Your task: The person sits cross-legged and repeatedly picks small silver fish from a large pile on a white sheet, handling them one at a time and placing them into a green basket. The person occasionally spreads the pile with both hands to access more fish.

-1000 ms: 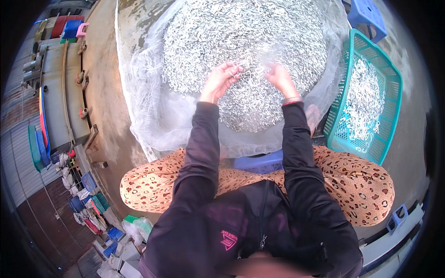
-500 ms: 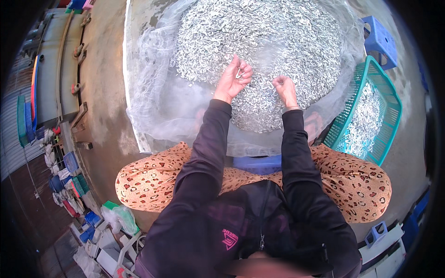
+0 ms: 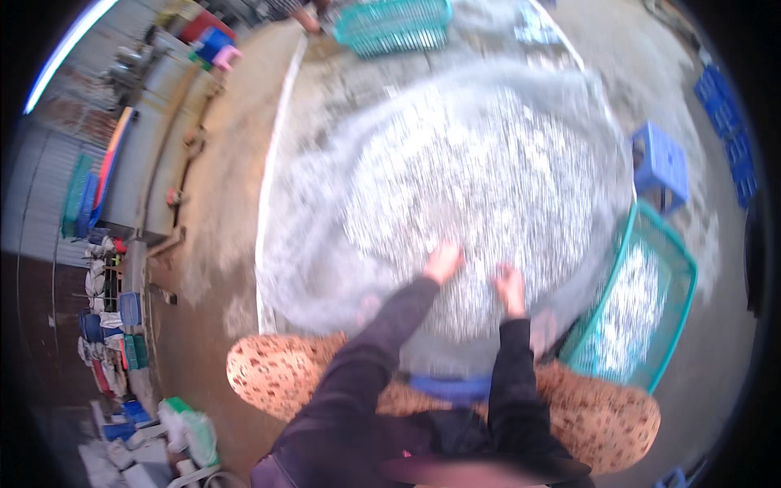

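A big heap of small silvery dried fish [image 3: 480, 203] lies spread on a pale net sheet [image 3: 317, 244] on the ground in front of me. My left hand [image 3: 443, 262] rests on the near edge of the heap, fingers partly curled. Close beside it, my right hand [image 3: 509, 286] also sits on the fish. The picture is blurred, so I cannot tell whether either hand holds fish. Dark sleeves cover both forearms, and my knees in spotted trousers show below.
A teal plastic basket [image 3: 679, 268] with fish in it stands at my right. A blue stool [image 3: 663, 167] is beyond it, and another teal basket [image 3: 394, 24] lies at the far side. Containers and clutter line the left wall [image 3: 106, 309]. A low blue stool [image 3: 451, 386] is under me.
The view has swung upward and blurred. Both hands have drawn back toward the near edge of the heap and sit lower in the picture.
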The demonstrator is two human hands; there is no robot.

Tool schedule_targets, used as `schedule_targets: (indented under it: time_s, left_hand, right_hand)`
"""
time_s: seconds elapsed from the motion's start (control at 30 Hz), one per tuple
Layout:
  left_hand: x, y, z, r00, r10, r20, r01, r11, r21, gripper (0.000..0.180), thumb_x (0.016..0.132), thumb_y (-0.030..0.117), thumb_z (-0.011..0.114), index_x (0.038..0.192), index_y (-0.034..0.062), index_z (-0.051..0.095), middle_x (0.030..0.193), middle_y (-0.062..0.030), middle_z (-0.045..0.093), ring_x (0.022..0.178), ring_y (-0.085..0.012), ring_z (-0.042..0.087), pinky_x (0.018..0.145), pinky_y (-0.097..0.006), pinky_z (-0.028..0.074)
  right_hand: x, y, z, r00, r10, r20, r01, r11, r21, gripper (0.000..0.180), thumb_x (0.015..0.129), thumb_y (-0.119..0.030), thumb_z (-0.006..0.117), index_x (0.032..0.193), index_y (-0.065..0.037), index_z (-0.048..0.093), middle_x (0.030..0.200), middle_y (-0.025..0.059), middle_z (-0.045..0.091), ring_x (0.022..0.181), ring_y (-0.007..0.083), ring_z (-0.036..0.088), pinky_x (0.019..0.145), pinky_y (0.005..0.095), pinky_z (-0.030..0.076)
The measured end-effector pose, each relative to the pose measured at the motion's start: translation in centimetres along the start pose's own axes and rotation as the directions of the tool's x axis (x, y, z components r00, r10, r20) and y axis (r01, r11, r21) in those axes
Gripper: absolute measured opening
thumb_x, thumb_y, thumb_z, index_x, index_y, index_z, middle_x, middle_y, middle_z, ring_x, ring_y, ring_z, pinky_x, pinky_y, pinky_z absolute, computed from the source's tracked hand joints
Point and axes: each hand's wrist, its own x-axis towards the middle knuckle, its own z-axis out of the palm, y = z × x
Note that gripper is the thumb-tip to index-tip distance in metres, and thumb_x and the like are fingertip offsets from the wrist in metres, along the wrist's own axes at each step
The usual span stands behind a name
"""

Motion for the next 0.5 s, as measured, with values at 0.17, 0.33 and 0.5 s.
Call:
schedule_targets:
  time_s: [0.17,0.33,0.5]
  left_hand:
    - [-0.7,1.6,-6.0,0.941,-0.152,0.304,0.339,0.366,-0.867,0.03,0.088,0.035,0.059,0.084,0.0058,0.056,0.066,-0.0035,0.049,0.051,-0.0104,0.045,0.042,-0.025,0.035]
    - [-1.0,3.6,-9.3,0.967,0.032,0.252,0.235,-0.488,-0.841,0.027,0.096,0.027,0.047,0.075,0.0102,0.038,0.068,0.0014,0.036,0.054,-0.0066,0.035,0.041,-0.019,0.027]
    - [-1.6,4.7,-9.3,0.941,-0.336,-0.038,-0.167,-0.364,-0.916,0.015,0.09,0.02,0.05,0.095,0.006,0.048,0.089,-0.0077,0.052,0.073,-0.0144,0.052,0.053,-0.021,0.042]
  right_hand:
    - [-1.2,-3.6,0.8,0.959,-0.251,-0.131,0.183,0.901,-0.393,0.042,0.067,-0.015,0.074,0.106,-0.004,0.063,0.092,0.0173,0.055,0.093,0.0326,0.052,0.083,0.0406,0.044]
    - [-1.6,-5.2,3.3,0.958,-0.287,0.03,0.28,0.902,-0.328,0.028,0.07,-0.008,0.067,0.097,-0.002,0.063,0.094,0.0183,0.05,0.095,0.036,0.048,0.083,0.0427,0.044]
    - [0.5,-4.1,4.4,0.958,-0.073,0.279,0.121,0.98,-0.158,0.025,0.076,-0.014,0.059,0.095,0.001,0.063,0.087,0.0238,0.063,0.077,0.0399,0.061,0.066,0.0469,0.048]
